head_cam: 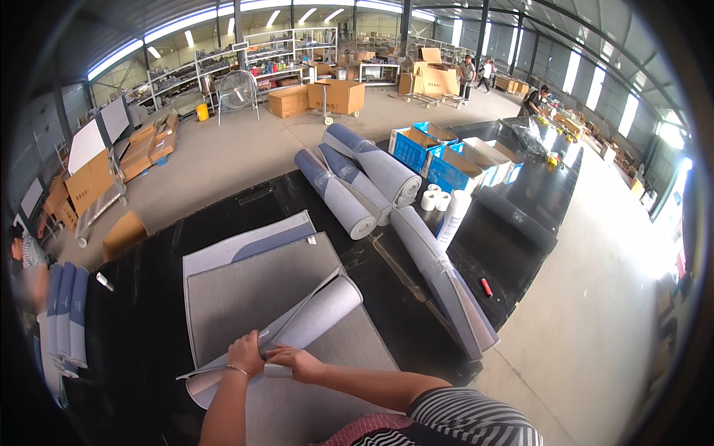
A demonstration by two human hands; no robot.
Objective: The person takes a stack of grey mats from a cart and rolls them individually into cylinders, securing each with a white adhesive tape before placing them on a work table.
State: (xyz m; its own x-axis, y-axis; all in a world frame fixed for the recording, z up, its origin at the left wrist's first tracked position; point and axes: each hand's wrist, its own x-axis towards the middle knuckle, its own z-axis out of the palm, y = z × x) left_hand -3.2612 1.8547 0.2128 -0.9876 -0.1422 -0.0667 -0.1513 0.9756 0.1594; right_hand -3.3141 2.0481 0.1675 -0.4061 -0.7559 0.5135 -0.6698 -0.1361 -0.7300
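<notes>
A loosely rolled mat (318,312), pale grey and blue, lies slantwise over flat grey-backed mats (251,295) on the black table. My left hand (245,352) presses on the middle of this roll, fingers around its upper side. My right hand (298,362) holds a small roll of clear tape (278,371) against the near side of the roll, close to my left hand. A strip that looks like clear tape crosses the mat by my fingers. Whether the tape is stuck all round cannot be seen.
Several rolled mats (385,173) lie at the table's far side, and a half-folded one (440,279) to the right. Beyond stand blue cartons (413,148), white tape rolls (435,198) and a red marker (486,287). A co-worker (33,251) stands at the far left beside rolled mats (70,318).
</notes>
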